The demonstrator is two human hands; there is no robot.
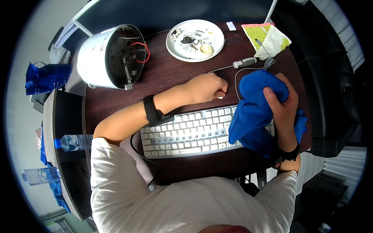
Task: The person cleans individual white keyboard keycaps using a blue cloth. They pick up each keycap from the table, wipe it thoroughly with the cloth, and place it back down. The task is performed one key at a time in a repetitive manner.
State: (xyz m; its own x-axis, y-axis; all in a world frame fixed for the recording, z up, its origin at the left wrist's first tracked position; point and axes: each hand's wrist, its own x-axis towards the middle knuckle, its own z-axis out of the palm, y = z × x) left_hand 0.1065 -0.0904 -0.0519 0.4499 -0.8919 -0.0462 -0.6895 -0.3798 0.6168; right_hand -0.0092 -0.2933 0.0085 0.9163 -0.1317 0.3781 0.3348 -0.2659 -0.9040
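My right hand [285, 101] grips a bunched blue cloth [254, 106], which hangs over the right end of a white keyboard [190, 131]. One row of the keyboard looks different, with dark squares showing among the pale keys. Just above the keyboard, my left hand [208, 88] is closed. A small white piece [220, 97] shows at its fingertips, too little of it visible to name. Beyond the left hand lies a screwdriver [244, 62] with a grey handle, its shaft pointing toward the hand. A grey cable [237, 83] runs from a coil down behind the cloth.
An open white metal pot-like housing [95, 58] with a red wire [147, 52] lies on its side at the far left. A white plate [171, 48] holds small parts. A folded green and white cloth [268, 39] lies at the far right. Left stands a shelf with a water bottle [74, 142].
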